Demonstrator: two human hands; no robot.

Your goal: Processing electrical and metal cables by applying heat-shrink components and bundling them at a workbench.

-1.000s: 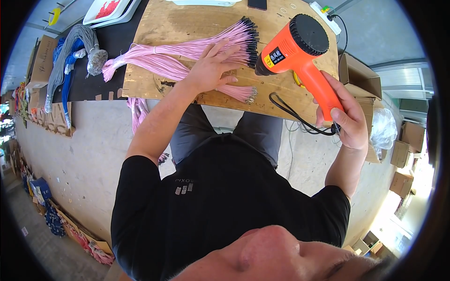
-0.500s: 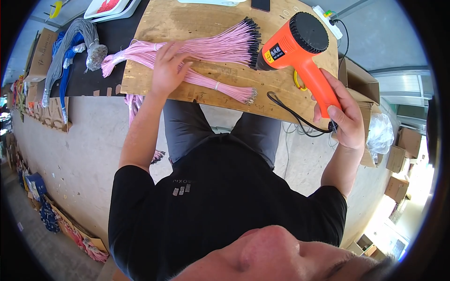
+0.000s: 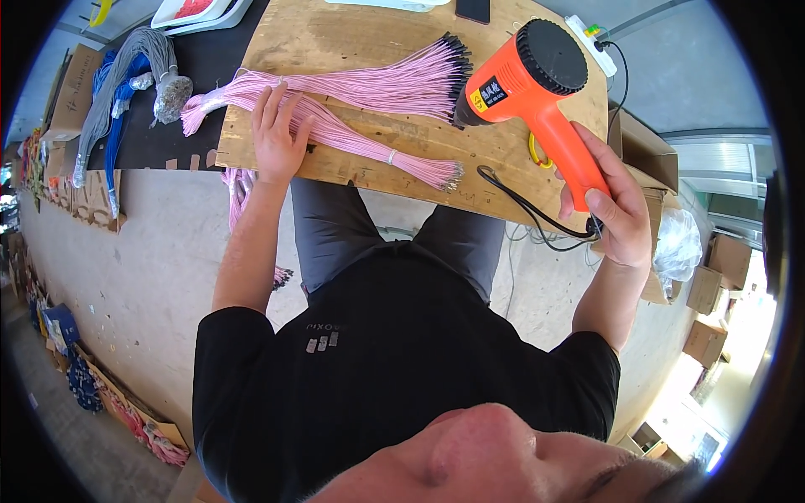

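On the wooden table (image 3: 335,42), toward its front left: one long bundle of pink wires (image 3: 377,90), gathered at the left end and parted into two branches. Far branch, fanned, with black tips; near branch, narrower, tied with a white band (image 3: 391,157), silvery tips.

Left hand (image 3: 281,138): palm down, fingers extended and slightly spread, resting across the wires near the gathered end, not gripped round them.

Right hand (image 3: 619,218): fingers closed around the handle of one orange heat gun (image 3: 537,92), black-capped, nozzle pointing left beside the black tips; contact between them cannot be told.

Near the gun: one yellow ring (image 3: 538,154), partly hidden; one black cord (image 3: 513,194).

Far edge: one dark phone (image 3: 473,10); one white power strip (image 3: 590,44).

Left, on a black table (image 3: 210,60): grey wires (image 3: 107,88), blue wires (image 3: 115,159), one white tray (image 3: 205,23) of red pieces (image 3: 193,7).
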